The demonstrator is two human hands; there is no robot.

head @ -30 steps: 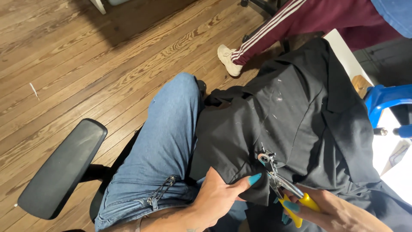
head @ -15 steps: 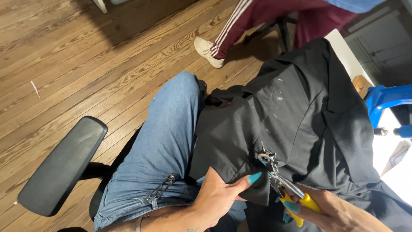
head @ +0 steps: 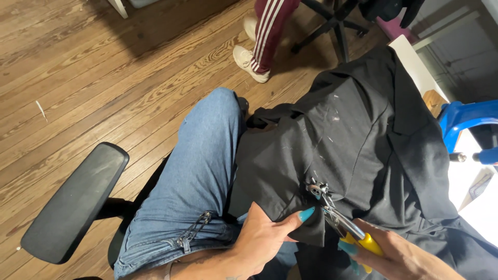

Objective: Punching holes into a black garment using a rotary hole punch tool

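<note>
Punch pliers barely moved, head a touch higher on the black jacket. Right hand still squeezes the yellow handles; left hand keeps the hem pinched. Only the bystander's striped leg walked off.

Premises appear to be an informal workroom or home studio. Evidence: worn wooden plank floor; office chair with padded black armrest at lower left; castor base of a second chair at top edge; white table edge and blue frame at right.
</note>
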